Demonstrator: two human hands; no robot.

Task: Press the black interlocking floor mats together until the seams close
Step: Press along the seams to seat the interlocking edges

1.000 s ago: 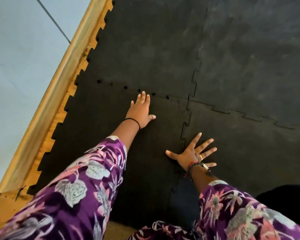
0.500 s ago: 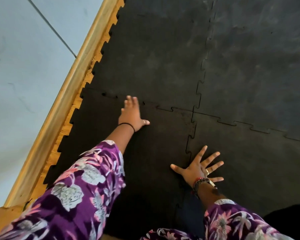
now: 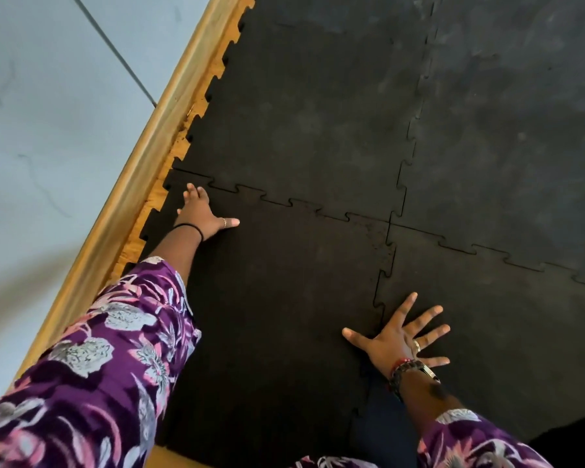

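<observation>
Head camera looks down at black interlocking floor mats (image 3: 318,130) that fill the centre and right of the frame, four tiles meeting at a cross-shaped junction a little right of centre. Your left hand (image 3: 201,216) lies palm down on the lower-left mat (image 3: 277,315), near that tile's upper-left corner, fingers held together and pointing up the frame, thumb stretched out to the right; it grips nothing. A thin black band (image 3: 190,228) circles that wrist. Your right hand (image 3: 401,336) lies flat at lower right with all fingers spread wide, across the vertical seam (image 3: 384,275) between the two lower tiles, thumb on the left tile, holding nothing. It wears a ring, with dark and red bracelets (image 3: 407,371) at the wrist. The horizontal seam (image 3: 284,201) running right from your left hand shows as a thin puzzle-toothed line. Purple floral sleeves (image 3: 122,349) cover both forearms. Along the mats' left edge, wooden floor (image 3: 156,194) shows between the teeth, then a wooden skirting strip (image 3: 122,197), then a pale wall (image 3: 48,130) at upper left.
</observation>
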